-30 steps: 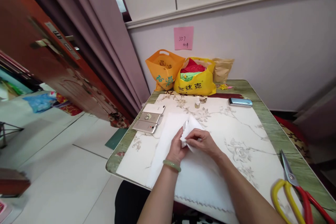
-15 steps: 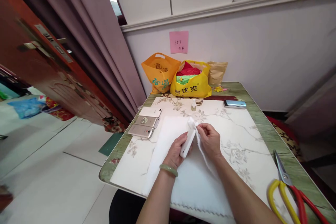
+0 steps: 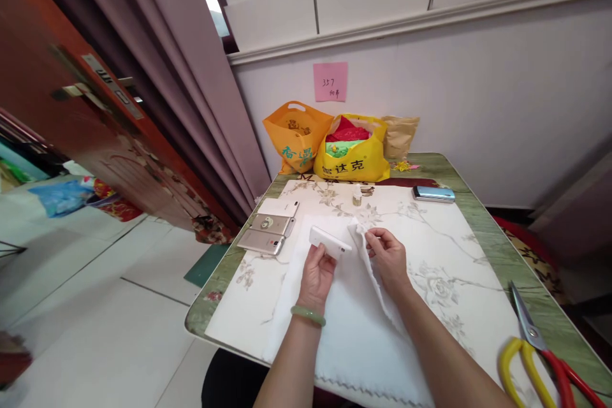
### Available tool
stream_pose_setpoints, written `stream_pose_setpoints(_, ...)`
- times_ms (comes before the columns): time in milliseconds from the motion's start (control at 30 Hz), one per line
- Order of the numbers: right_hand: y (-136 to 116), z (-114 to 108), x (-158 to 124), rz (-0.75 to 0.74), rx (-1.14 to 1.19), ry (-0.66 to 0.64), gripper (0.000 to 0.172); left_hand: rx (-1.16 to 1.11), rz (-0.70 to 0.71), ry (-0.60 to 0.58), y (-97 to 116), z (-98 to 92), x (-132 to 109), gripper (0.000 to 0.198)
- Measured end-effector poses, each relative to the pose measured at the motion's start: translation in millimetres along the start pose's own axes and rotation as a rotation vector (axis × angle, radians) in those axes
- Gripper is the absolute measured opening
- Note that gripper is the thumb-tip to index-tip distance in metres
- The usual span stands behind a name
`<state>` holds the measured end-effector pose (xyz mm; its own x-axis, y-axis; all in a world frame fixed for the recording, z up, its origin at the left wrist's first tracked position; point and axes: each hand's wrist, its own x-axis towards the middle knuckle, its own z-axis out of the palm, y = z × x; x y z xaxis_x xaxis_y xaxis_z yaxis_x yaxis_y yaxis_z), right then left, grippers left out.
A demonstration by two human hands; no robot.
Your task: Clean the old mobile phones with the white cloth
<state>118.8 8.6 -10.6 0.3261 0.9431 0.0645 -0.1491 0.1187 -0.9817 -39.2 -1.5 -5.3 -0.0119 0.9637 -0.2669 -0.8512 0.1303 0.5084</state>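
My left hand (image 3: 319,277), with a green bangle at the wrist, grips a white smartphone (image 3: 329,242) by its lower edge, tilted above the table. Between the fingers of my right hand (image 3: 388,259) is the raised edge of a white cloth (image 3: 335,331), which spreads over the table toward me. The phone and the lifted cloth edge are apart. On the left lie three phones in a row: a white phone (image 3: 278,207), a phone with a round panda picture (image 3: 268,224) and a gold phone (image 3: 261,241).
An orange bag (image 3: 296,134), a yellow bag (image 3: 356,162) and a brown paper pouch (image 3: 400,135) stand by the wall. In front are a small bottle (image 3: 357,195) and a blue phone (image 3: 434,194). Scissors (image 3: 533,335) with yellow and red handles lie at the right edge.
The phone has come away from the cloth, moving left and turning from upright to nearly level in my left hand. My right hand still holds the cloth's edge.
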Motion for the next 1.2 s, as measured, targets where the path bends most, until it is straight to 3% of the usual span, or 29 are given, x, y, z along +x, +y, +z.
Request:
stream_pose_setpoints(200, -3.3, 4.7, -4.7, -0.050, 0.019, -0.148, 0.028, -0.026, 0.029, 0.059, -1.1, 5.8, 0.9, 0.036)
stream_pose_setpoints(433, -12.2, 9.9, -11.5, -0.284, -0.116, -0.245, 0.021, -0.008, -0.017, -0.006, 1.8, 4.2, -1.8, 0.049)
stream_pose_setpoints(533, -15.6, 10.8, -14.5, -0.185, -0.060, -0.334, 0.047, 0.003, -0.086, -0.052, 4.0, 2.1, -2.8, 0.051)
stream_pose_setpoints(633, -16.2, 11.0, -16.3, -0.079, 0.013, -0.399, 0.044, 0.024, -0.141, -0.047, 5.7, 2.1, -3.5, 0.051)
stream_pose_setpoints(800, -10.0, 7.0, -9.8, -0.059, -0.007, -0.288, 0.033, 0.044, -0.176, -0.012, 1.4, 6.0, -5.9, 0.044)
stream_pose_setpoints(967, -1.3, -0.5, 3.3, -0.054, -0.090, -0.145, 0.039, 0.053, -0.121, 0.046, -6.3, 10.2, -6.8, 0.031)
stream_pose_setpoints(1100, -1.6, -7.7, 10.1, -0.132, -0.172, 0.070, 0.041, 0.090, -0.097, 0.081, -8.6, 12.0, -8.6, 0.020)
stream_pose_setpoints(1200, -7.2, -12.6, 10.5, -0.247, -0.280, 0.241, 0.039, 0.113, -0.123, 0.072, -8.8, 10.6, -10.9, 0.029)
